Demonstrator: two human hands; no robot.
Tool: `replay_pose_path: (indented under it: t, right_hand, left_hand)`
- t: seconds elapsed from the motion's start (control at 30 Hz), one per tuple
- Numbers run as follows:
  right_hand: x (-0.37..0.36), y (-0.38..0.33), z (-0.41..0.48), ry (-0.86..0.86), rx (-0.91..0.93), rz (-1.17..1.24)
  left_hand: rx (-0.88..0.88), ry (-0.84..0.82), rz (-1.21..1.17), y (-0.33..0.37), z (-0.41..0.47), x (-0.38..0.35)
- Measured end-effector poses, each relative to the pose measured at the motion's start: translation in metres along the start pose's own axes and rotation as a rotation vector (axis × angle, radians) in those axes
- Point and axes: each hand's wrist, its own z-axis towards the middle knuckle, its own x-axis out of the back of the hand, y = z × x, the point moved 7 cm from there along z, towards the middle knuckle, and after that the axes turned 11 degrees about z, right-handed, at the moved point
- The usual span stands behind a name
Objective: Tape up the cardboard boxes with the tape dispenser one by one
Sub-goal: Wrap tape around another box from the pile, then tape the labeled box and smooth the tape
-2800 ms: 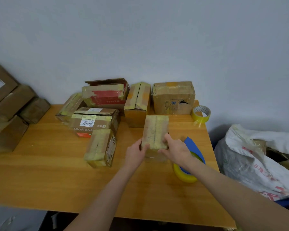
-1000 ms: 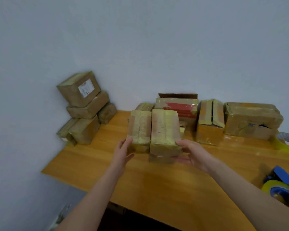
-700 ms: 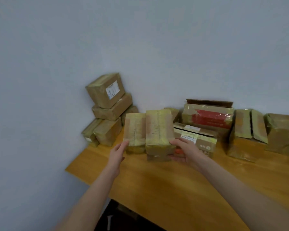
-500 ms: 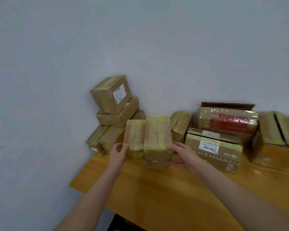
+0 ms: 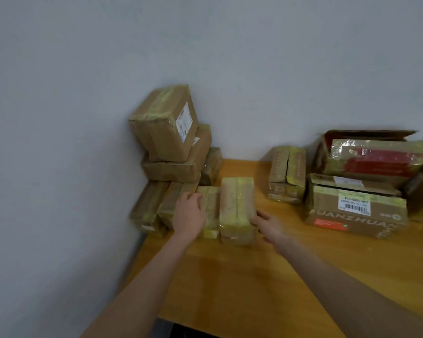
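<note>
Two taped cardboard boxes stand side by side at the left end of the wooden table [image 5: 242, 284]: a smaller box [image 5: 211, 211] and a taller box [image 5: 237, 206] to its right. My left hand [image 5: 189, 214] presses flat against the smaller box's left side, fingertips at its top edge. My right hand [image 5: 266, 225] lies with straight fingers at the taller box's lower right side. Both boxes rest on the table, touching each other. The tape dispenser is out of view.
A stack of several taped boxes [image 5: 169, 132] leans against the wall just left of the two boxes. To the right sit a split-top box [image 5: 287, 174], a labelled box [image 5: 354, 208] and an open box with red print [image 5: 374, 157]. The table's left edge is close.
Both hands carried the two boxes, pressed together, leftwards across the table and set them down beside the stack. The view turned left, so the tape dispenser and roll dropped out of sight.
</note>
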Motion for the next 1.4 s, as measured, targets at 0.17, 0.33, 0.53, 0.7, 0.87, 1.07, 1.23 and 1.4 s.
replay_pose_path:
  t: [0.17,0.33,0.53,0.7,0.87,1.07,1.23,1.4]
  right_hand:
    - [-0.009,-0.003,0.006,-0.011,0.011,-0.06]
    - [0.0,0.009,-0.002,-0.037,-0.051,-0.046]
    - [0.019,-0.013,0.033,0.123,0.01,0.096]
    - [0.007,-0.042,0.085,0.193,0.04,-0.039]
    - [-0.015,-0.07,0.133,0.174,0.113,-0.055]
    - [-0.022,-0.079,0.157,0.06,0.109,-0.015]
    - [0.008,-0.076,0.137,0.176,0.176,-0.541]
    - [0.051,-0.082,0.103,0.27,0.322,-0.676]
  left_hand:
    - [-0.056,-0.028,-0.008,0.016,0.004,-0.002]
    - [-0.138,-0.145,0.169,0.034,-0.008,-0.021]
    - [-0.269,-0.268,-0.017,0.085,0.009,-0.037]
    - [-0.209,-0.228,-0.063,0.089,0.045,-0.034]
    - [-0.167,-0.134,-0.074,0.078,0.071,-0.029]
    - [-0.158,-0.113,-0.078,0.077,0.085,-0.041]
    - [-0.185,-0.128,-0.056,0.098,0.084,-0.058]
    - [-0.285,-0.162,-0.021,0.144,0.075,-0.076]
